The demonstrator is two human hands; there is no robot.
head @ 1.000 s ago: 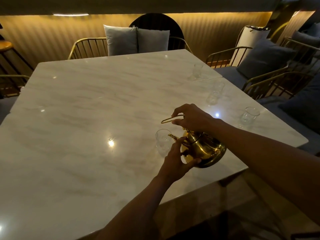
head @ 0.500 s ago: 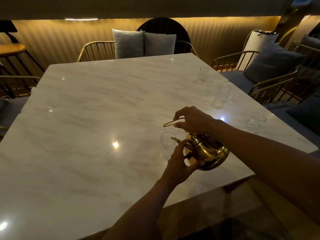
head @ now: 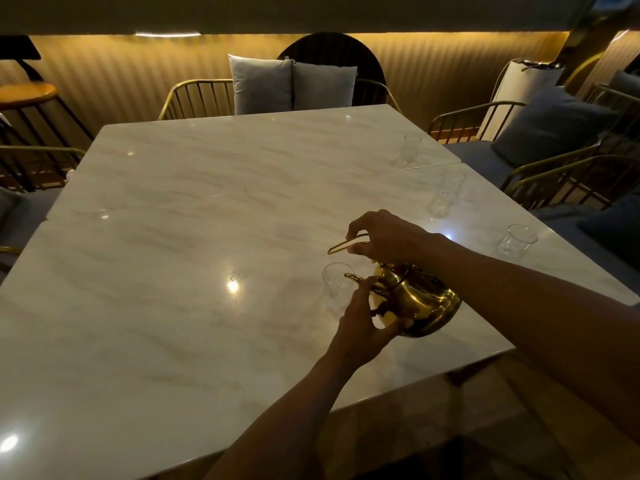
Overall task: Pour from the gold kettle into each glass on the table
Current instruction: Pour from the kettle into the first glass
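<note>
The gold kettle point(head: 420, 301) hangs tilted over the near right part of the marble table point(head: 180, 258), its spout over the rim of a clear glass point(head: 335, 285). My right hand point(head: 388, 237) grips the kettle's thin gold handle from above. Against the kettle's front and underside lies my left hand point(head: 363, 323), thumb and fingers curled round its body. Three more glasses stand along the right edge: a near glass point(head: 516, 240), a middle glass point(head: 446, 192) and a far glass point(head: 410, 147). Whether liquid flows is too dark to tell.
Gold wire chairs with grey cushions point(head: 292, 83) stand behind the table and along its right side point(head: 554, 123). A round wooden stool point(head: 26, 91) is at the far left. The table's near edge runs diagonally under my arms.
The kettle and both hands hold nearly the same pose over the glass. My head has shifted a little, so the scene sits slightly lower and further right in view.
</note>
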